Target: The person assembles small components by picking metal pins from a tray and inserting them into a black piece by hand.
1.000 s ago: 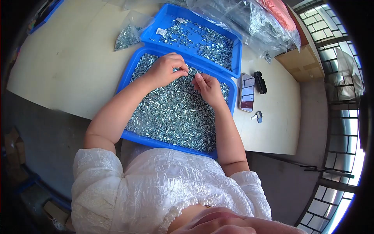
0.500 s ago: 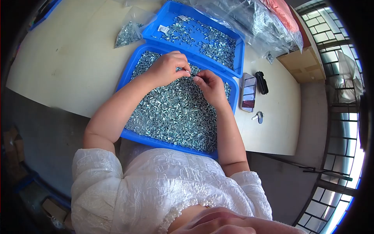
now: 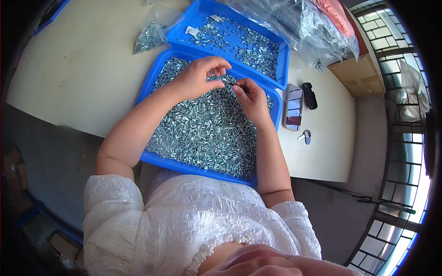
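Over the far part of a blue tray (image 3: 150, 87) filled with small shiny metal pins (image 3: 207, 133), both my hands are raised. My left hand (image 3: 199, 79) is open, thumb apart from the curled fingers, with nothing visible between them. Close by on the right, my right hand (image 3: 251, 97) is closed, thumb and forefinger pinched on a thin dark piece (image 3: 232, 84) whose tip points toward my left hand. That piece is too small to name exactly. Some pins lie under and between my hands, partly hidden by them.
A second blue tray (image 3: 225, 55) with scattered pins and small white labels adjoins the first. A clear bag of pins (image 3: 151, 37) lies left of it. On the right are a phone (image 3: 293, 108), a black case (image 3: 310, 96), keys (image 3: 306, 136), plastic bags (image 3: 299, 27) and a cardboard box (image 3: 357, 76).
My left hand has opened, its fingers lifting away from the thumb and from the dark piece. My right hand keeps its pinch in nearly the same place.
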Motion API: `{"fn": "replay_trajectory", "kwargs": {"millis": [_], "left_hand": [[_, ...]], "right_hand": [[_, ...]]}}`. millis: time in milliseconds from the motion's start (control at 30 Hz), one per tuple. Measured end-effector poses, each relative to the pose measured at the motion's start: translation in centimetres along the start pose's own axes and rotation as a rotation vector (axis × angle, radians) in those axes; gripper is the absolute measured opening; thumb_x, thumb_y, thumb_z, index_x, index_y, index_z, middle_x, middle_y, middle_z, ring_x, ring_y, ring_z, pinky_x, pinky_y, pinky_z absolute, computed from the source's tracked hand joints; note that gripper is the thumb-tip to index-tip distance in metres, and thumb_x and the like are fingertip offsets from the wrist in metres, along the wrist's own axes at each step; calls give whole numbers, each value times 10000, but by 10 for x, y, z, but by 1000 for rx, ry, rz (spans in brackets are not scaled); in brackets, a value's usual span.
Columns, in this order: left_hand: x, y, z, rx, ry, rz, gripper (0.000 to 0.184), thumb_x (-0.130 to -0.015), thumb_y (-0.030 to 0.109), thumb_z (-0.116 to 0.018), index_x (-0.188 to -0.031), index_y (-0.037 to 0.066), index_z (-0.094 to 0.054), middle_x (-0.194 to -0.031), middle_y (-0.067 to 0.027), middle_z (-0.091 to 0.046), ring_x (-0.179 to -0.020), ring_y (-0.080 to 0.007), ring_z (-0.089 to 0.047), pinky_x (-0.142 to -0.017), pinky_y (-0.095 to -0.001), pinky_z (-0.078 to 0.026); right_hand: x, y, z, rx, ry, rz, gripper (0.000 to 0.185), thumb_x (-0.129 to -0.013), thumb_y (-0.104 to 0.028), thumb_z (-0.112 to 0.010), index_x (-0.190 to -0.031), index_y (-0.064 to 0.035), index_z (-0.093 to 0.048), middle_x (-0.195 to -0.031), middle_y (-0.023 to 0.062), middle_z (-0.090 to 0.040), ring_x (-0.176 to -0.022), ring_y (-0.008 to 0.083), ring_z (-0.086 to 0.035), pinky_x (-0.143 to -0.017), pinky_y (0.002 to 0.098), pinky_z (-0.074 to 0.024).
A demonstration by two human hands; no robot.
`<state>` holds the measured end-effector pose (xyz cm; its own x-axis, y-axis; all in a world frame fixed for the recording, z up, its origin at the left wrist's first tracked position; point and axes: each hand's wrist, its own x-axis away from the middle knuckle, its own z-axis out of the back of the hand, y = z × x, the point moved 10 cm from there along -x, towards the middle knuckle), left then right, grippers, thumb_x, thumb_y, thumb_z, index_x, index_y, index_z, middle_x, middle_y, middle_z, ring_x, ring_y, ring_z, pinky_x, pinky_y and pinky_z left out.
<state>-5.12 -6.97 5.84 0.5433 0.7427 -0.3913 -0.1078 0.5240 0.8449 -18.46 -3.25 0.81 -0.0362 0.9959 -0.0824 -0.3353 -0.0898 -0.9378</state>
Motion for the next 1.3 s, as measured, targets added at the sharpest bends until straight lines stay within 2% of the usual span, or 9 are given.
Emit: {"fn": "replay_trajectory", "kwargs": {"millis": [433, 633, 700, 733, 833, 900, 1000, 1100, 1300], "left_hand": [[3, 1, -8, 43, -28, -78, 365, -774, -14, -607, -1105, 54, -469, -796, -32, -578, -740, -132, -570, -679, -267, -462], [3, -19, -10, 54, -58, 132, 377, -783, -2, -611, -1121, 65, -458, -802, -35, -577, -735, -135, -568, -676, -266, -461], [3, 11, -2, -56, 51, -154, 371, -793, 13, -607, -1127, 64, -451, -779, -34, -575, -726, -127, -562, -667, -268, -457], [3, 10, -2, -57, 49, -155, 371, -793, 13, -607, -1127, 64, -451, -779, -34, -575, -726, -127, -562, -667, -268, -457], [3, 1, -6, -5, -8, -49, 393, -778, 5, -618, -1128, 71, -452, -804, -38, -576, -735, -119, -558, -666, -266, -456], [5, -24, -13, 70, -91, 249, 422, -752, -18, -628, -1125, 75, -456, -828, -34, -579, -757, -112, -556, -666, -263, -457], [3, 2, -3, 81, 50, -22, 376, -783, 12, -622, -1117, 63, -458, -788, -25, -576, -715, -110, -556, -645, -252, -448], [3, 2, -8, 83, -9, -44, 340, -781, 34, -626, -1085, 56, -473, -734, -41, -564, -676, -125, -554, -612, -274, -452], [4, -20, -3, 107, 8, 197, 333, -772, 29, -629, -1071, 61, -487, -756, -36, -576, -705, -123, -561, -622, -263, -455]], "right_hand": [[1, -4, -1, 96, -6, 6, 141, -877, -153, -586, -854, -22, -542, -674, -43, -485, -600, 36, -415, -524, 193, -345], [1, -2, -2, 93, -16, -4, 153, -883, -167, -578, -856, -20, -546, -671, -36, -490, -596, 44, -428, -525, 199, -357], [1, -1, -2, 92, -17, -4, 155, -884, -170, -576, -857, -20, -546, -670, -35, -491, -594, 45, -429, -524, 200, -358], [1, -1, -2, 102, -20, -7, 157, -884, -173, -576, -857, -21, -547, -668, -35, -491, -593, 45, -429, -524, 201, -359], [1, -3, -2, 112, -21, -14, 163, -885, -179, -576, -857, -21, -548, -665, -34, -492, -591, 46, -430, -525, 201, -360], [1, -3, -2, 111, -18, -17, 165, -885, -181, -576, -855, -21, -548, -664, -33, -493, -591, 47, -430, -526, 201, -361], [2, -2, -2, 101, -20, -3, 166, -886, -181, -575, -852, -20, -548, -664, -30, -497, -590, 48, -430, -529, 200, -363], [1, -2, -2, 102, -13, -5, 151, -880, -164, -582, -848, -20, -548, -665, -34, -492, -589, 45, -420, -526, 200, -354], [3, -11, -4, 149, -29, 0, 116, -859, -116, -603, -836, -17, -547, -671, -45, -485, -604, 39, -404, -527, 199, -332]]}}
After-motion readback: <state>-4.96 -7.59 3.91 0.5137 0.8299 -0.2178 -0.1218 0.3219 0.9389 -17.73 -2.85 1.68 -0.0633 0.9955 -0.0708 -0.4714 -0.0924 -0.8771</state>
